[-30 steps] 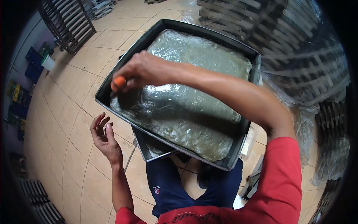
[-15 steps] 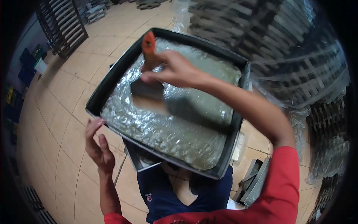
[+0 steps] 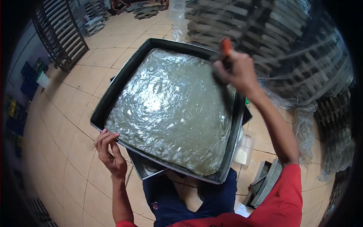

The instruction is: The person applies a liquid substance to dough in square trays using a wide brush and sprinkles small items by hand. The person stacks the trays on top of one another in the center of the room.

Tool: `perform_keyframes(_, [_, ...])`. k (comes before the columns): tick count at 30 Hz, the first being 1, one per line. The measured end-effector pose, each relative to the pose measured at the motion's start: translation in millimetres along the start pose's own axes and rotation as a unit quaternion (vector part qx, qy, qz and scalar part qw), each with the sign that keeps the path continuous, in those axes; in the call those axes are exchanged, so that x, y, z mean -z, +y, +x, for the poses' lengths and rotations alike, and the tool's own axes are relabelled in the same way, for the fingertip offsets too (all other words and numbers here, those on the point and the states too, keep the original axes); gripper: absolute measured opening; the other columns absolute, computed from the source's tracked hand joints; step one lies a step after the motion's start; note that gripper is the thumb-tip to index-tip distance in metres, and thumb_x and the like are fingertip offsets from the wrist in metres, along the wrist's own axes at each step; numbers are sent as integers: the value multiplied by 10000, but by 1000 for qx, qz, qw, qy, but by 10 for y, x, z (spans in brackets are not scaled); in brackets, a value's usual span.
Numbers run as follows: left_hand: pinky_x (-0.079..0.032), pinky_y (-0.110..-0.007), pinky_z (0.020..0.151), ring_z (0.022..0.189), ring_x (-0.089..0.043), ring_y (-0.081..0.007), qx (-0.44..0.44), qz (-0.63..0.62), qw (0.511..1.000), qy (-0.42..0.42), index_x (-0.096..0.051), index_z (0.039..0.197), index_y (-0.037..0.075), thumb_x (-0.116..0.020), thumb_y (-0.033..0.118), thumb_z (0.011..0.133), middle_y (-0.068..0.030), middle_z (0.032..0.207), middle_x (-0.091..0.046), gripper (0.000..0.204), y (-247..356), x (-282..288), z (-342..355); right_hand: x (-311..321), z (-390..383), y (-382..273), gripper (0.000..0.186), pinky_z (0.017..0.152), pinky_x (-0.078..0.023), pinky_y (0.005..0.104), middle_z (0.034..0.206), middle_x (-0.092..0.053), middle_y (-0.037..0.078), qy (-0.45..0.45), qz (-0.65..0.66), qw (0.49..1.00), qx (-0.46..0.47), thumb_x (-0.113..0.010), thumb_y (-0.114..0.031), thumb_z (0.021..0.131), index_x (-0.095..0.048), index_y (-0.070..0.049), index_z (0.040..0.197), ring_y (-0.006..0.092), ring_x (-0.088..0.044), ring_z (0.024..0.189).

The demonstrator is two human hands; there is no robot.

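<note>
A large dark metal tray [image 3: 154, 166] with raised walls rests above my legs. A glossy, wet grey-green mass [image 3: 166, 109] fills it, its surface uneven and shiny. My left hand [image 3: 110, 153] is at the tray's near left corner, fingers bent against the rim and thumb below. My right hand [image 3: 244, 73] hangs over the tray's far right corner, closed around the orange-tipped handle of a wide paintbrush [image 3: 225, 46]. Motion blurs the brush head, and I cannot tell whether it touches the mass.
Another metal tray [image 3: 143, 172] shows beneath the big one. Right of it are a clear plastic container [image 3: 244, 149] and narrow metal moulds [image 3: 261, 183]. Stacked slats under plastic sheeting [image 3: 295, 72] stand far right; a slatted rack [image 3: 60, 34] leans far left. Tiled floor [image 3: 72, 113] lies around.
My right hand with the brush has swept from the tray's left middle to its far right corner. My left fingers have come onto the near left rim, and the tray sits slightly lower in view.
</note>
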State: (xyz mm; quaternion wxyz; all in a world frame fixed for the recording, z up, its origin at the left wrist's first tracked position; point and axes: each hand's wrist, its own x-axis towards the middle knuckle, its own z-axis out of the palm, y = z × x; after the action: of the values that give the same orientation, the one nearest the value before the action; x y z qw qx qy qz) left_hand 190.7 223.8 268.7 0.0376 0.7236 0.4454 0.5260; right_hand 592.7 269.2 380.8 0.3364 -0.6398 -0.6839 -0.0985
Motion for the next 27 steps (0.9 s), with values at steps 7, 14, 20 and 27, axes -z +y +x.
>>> perform_keyframes(7, [-393,-424,1045,1182,-539,-316,6,0,1000,2,-652,980,19,-474,-53,906,-114,1031,-630,205,75,-49,-49,-50,-151,-407,311,734,-552,344,878,-726,132,-97,220,970,47,-756,-280,844,-695,-6,978,211,-710,780])
perform_keyframes(14, [-356,-431,1097,1205,-526,-290,48,-43,998,-8,-635,977,15,-439,-84,880,-105,1047,-623,239,155,-65,58,474,-181,473,289,807,-560,353,868,-740,136,-4,167,985,-41,-745,-230,824,-698,11,979,232,-726,831])
perform_keyframes(20, [-241,-482,1177,1155,-571,-267,47,21,999,2,-630,975,32,-457,-142,834,-85,1021,-628,283,271,-3,153,42,-265,345,304,696,-539,282,867,-704,54,-164,210,964,-17,-749,-298,857,-700,-25,981,123,-664,797])
perform_keyframes(27, [-390,-400,1046,1038,-624,-244,-110,-66,970,-206,-650,1049,3,-513,-96,851,-121,1043,-653,261,1014,-293,1038,637,391,1432,403,669,-549,309,876,-698,82,-2,169,982,-80,-725,-375,841,-700,-6,999,138,-665,770])
